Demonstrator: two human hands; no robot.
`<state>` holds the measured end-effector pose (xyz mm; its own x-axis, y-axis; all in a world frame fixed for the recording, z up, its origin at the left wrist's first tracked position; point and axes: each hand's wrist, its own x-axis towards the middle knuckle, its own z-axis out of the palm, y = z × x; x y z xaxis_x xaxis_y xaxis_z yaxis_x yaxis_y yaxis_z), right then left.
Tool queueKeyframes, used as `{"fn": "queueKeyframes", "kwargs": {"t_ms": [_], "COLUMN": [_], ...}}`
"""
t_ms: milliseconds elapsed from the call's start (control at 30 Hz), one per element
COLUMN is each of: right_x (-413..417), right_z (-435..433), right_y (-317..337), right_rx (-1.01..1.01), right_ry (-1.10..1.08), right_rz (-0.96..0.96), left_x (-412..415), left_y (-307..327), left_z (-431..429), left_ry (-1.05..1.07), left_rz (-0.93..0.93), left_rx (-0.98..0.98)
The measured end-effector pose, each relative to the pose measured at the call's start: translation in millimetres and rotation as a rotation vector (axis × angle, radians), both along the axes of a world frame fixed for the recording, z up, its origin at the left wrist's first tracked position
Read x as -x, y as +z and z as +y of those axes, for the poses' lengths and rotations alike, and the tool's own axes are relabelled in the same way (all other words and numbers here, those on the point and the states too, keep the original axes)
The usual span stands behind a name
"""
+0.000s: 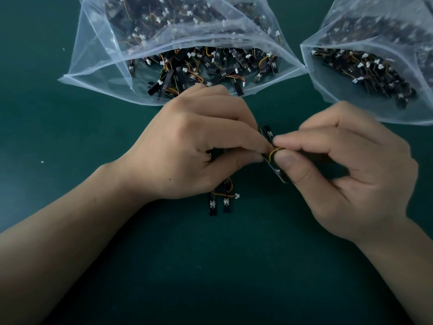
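Note:
Between my two hands is a small black circuit strip (269, 134) with a thin yellow-orange wire looped at its middle. My left hand (196, 146) pinches it from the left with curled fingers. My right hand (346, 170) pinches the wire and strip between thumb and forefinger. Two more black strips with wires (220, 202) hang or lie under my left hand; how they are held is hidden by the palm.
A clear plastic bag (98, 66) full of the same black strips lies open toward me at the top centre. A second such bag (328, 78) lies at the top right. All rests on a dark green mat (70, 141).

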<state>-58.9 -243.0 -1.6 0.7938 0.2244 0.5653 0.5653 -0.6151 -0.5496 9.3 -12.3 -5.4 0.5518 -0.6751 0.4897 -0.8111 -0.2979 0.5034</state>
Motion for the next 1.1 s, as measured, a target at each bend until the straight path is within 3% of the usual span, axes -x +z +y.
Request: {"fn": "queueKeyframes", "kwargs": {"t_ms": [533,800,1100], "right_x": [-3.3,-1.4,-0.9], "right_z": [3.2,0.1,-0.1], "right_y": [-0.8,-1.3,-2.2], "right_rx": [0.118,0.147,0.213], "right_ry": [0.133,0.230,0.234], "right_rz": [0.077,0.119,0.142], "left_x": [0.0,-4.0,-3.9], "left_y": [1.2,6.7,7.8], "left_z": [0.6,4.3,0.6], "left_ry": [-0.023,0.199,0.265], "left_rz": [0.108,0.122,0.154], "left_rx": [0.023,0.153,0.151]}}
